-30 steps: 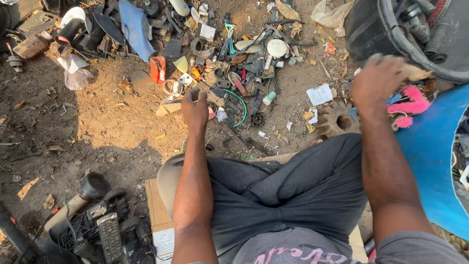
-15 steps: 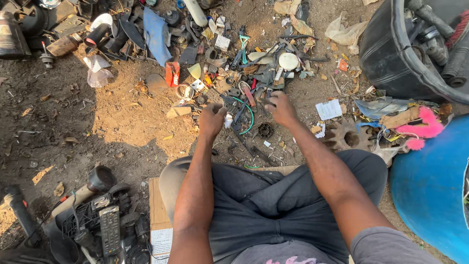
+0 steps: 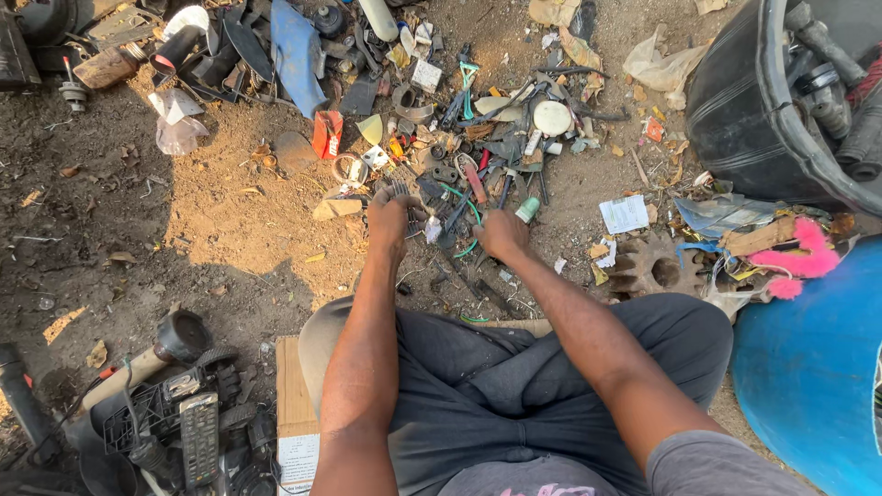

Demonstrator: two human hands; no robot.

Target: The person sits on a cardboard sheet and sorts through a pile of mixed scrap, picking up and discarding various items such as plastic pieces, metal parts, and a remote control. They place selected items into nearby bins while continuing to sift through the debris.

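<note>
Scrap pile (image 3: 459, 156): a loose heap of small metal and plastic parts on bare dirt, straight ahead of the seated person, just past both hands.

Left hand (image 3: 390, 220): knuckles up, curled at the near edge of the heap. Thin metal prongs show above the fingers, so it seems to be closed around a small metal piece; what the piece is cannot be told. A metal ring (image 3: 349, 168) lies just beyond and to its left, apart from it.

Right hand (image 3: 501, 234): knuckles up, fingers bent down into the scrap. Whether it pinches anything cannot be told. A small green-tipped piece (image 3: 526, 210) lies just past it, close to touching.

Between the hands: a green wire (image 3: 467, 209) and dark bits, running roughly away from the person. Both hands are about equally near to it, one on each side.

Surroundings: a rusty gear wheel (image 3: 650, 264) on the ground to the right, well apart from the right hand; a black tub (image 3: 735, 119) of parts further right; a blue drum (image 3: 808, 367) at the right knee; a remote control (image 3: 198, 436) among dark scrap at lower left.
</note>
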